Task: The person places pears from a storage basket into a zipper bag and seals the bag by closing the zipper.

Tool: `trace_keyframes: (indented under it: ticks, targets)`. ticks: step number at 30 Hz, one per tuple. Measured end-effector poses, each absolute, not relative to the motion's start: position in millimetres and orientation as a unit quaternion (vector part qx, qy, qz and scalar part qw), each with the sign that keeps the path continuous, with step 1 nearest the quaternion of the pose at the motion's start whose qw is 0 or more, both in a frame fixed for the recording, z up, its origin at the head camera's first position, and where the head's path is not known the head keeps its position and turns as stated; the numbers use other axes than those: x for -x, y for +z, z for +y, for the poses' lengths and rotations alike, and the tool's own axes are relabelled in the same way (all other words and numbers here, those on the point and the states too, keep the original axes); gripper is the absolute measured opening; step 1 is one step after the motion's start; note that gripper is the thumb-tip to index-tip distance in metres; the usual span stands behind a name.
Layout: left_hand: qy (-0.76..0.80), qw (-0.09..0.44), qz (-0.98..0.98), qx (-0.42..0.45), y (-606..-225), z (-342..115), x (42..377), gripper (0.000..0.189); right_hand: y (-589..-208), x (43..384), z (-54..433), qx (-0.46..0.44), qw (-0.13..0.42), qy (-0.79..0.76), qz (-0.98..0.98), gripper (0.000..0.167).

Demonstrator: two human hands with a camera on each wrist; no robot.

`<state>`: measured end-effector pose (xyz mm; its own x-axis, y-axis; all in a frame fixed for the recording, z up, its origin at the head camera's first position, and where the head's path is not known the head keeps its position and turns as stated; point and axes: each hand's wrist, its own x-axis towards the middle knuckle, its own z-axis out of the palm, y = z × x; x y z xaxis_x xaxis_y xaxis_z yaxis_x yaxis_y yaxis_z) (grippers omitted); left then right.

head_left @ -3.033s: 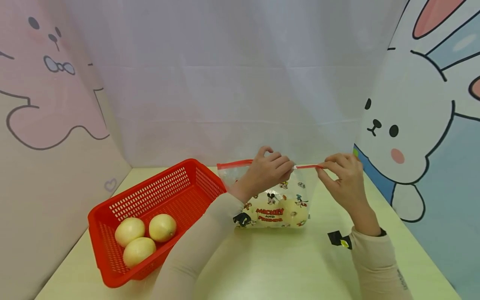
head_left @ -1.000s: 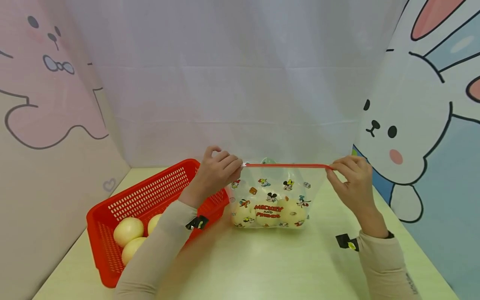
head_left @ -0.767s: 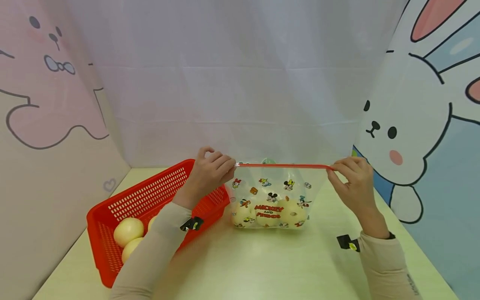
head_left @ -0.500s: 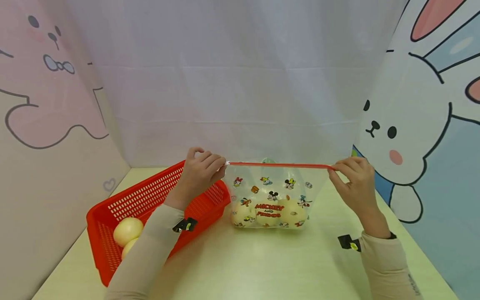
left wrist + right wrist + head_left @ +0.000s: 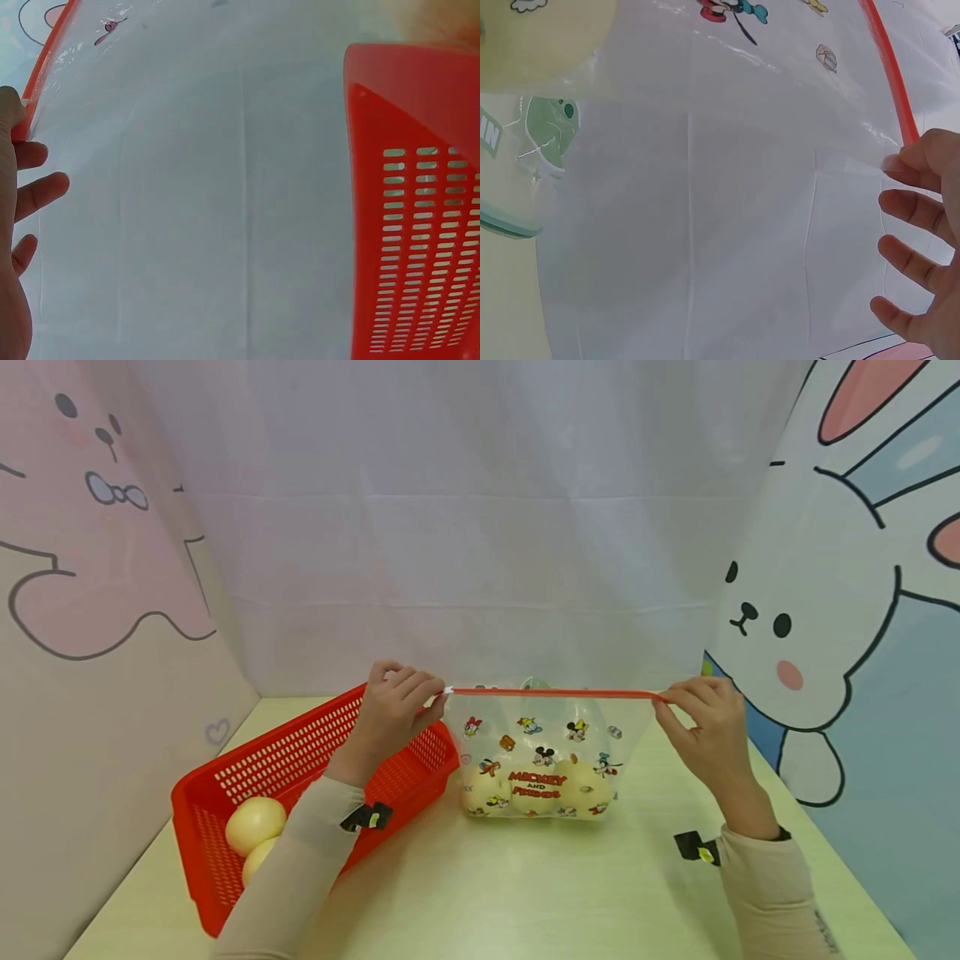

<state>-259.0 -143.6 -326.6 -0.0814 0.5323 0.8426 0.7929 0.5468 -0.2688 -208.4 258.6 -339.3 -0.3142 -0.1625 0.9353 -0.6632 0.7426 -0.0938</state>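
A clear zip bag point(image 5: 543, 727) with cartoon prints and a red zip strip stands on the table, several pale yellow, onion-like round things point(image 5: 585, 789) at its bottom. My left hand point(image 5: 390, 710) pinches the white slider point(image 5: 448, 690) at the strip's left end. At the right end, my right hand point(image 5: 705, 727) pinches the bag's corner between thumb and forefinger, its other fingers spread apart in the right wrist view. Between both hands the red strip point(image 5: 555, 692) runs straight and taut. In the left wrist view, the red strip point(image 5: 45, 64) reaches the thumb.
A red perforated basket point(image 5: 300, 735) stands at the left, partly behind the left forearm; pale yellow round things point(image 5: 257, 825) lie in it. Behind the bag shows a green-printed item point(image 5: 551, 131). A white curtain point(image 5: 465, 527) hangs at the table's back.
My left hand has slid leftward along the red strip with the slider, from near the right end to the left end. The right hand has stayed nearly in place, holding the corner.
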Motion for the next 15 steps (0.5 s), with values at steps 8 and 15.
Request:
trace_keyframes:
  ticks: [8, 15]
  targets:
    - [-0.289, 0.387, -0.747, 0.456, -340, -141, 255, 0.011, -346, 204, 258, -0.248, 0.452, 0.301, -0.802, 0.006]
    - [-0.413, 0.265, -0.759, 0.428, -358, -137, 252, 0.023, -356, 201, 250, -0.192, 0.329, 0.433, -0.817, 0.010]
